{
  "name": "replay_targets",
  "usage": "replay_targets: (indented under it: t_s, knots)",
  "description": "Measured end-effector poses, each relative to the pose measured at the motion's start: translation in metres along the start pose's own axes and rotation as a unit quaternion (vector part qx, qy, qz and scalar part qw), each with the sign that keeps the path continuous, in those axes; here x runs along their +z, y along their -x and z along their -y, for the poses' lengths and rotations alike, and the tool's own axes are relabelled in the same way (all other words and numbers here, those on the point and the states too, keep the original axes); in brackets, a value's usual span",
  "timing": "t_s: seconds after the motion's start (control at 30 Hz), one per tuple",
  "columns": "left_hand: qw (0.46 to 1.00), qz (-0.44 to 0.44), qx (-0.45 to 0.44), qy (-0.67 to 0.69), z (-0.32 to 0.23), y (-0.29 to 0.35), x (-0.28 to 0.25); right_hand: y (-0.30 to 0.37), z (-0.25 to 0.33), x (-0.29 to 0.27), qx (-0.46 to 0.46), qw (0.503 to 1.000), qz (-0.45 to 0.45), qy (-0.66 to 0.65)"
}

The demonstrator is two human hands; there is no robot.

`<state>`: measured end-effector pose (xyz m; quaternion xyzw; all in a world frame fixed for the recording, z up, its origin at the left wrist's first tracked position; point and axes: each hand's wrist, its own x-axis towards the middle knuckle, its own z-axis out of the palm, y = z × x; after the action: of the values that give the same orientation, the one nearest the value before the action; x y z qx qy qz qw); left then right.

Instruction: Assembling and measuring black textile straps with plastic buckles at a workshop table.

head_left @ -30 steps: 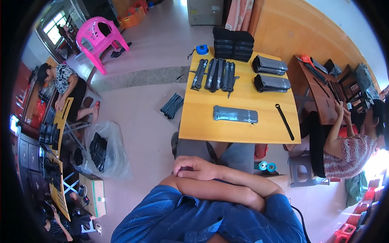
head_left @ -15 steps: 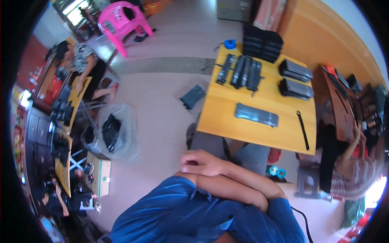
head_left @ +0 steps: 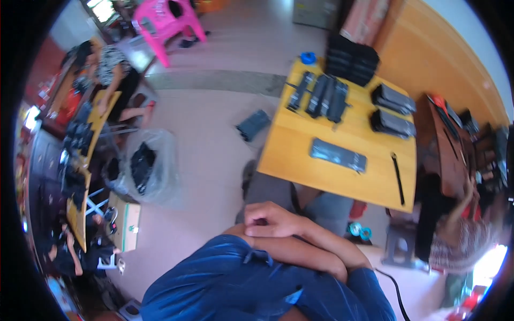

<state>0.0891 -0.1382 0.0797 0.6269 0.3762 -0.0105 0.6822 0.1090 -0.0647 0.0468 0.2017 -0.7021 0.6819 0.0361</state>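
My arms are folded across the blue shirt [head_left: 214, 273]. My right hand [head_left: 272, 219] lies on my left arm near the elbow, its fingers curled in, with no object seen in them. My left hand is hidden beneath my right arm; only its forearm [head_left: 300, 255] shows. Ahead of me is a yellow table [head_left: 289, 152]. On it are a flat grey pouch-like piece [head_left: 338, 155] and, to its right, a narrow black strap [head_left: 397, 179]. Neither hand touches them. Long dark folded bundles [head_left: 319, 96] lie farther back, beside two dark folded stacks [head_left: 393, 124].
A tall black pile [head_left: 350, 60] and a blue roll [head_left: 308, 58] stand at the table's far end. Dark folded pieces [head_left: 252, 125] and a clear plastic bag [head_left: 160, 171] lie on the floor. A pink chair [head_left: 163, 24] stands beyond. Other people sit left and right.
My view has shifted slightly, so the surroundings sit a little differently in the picture. My arms stay folded and the things on the table have not moved.
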Motion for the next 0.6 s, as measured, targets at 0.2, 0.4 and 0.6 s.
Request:
replay_targets:
  t_s: [0.2, 0.4, 0.6]
  knots:
    - [0.984, 0.166, 0.06, 0.023, -0.046, -0.141, 0.012, 0.059, 0.031, -0.06, 0.117, 0.992, -0.034, 0.011]
    - [0.961, 0.086, 0.243, -0.102, -0.021, -0.132, -0.002, 0.16, 0.075, -0.144, 0.186, 0.76, -0.534, 0.32]
    - [0.972, 0.04, 0.212, -0.088, -0.019, -0.122, -0.015, 0.271, 0.048, -0.213, 0.311, 0.51, -0.588, 0.545]
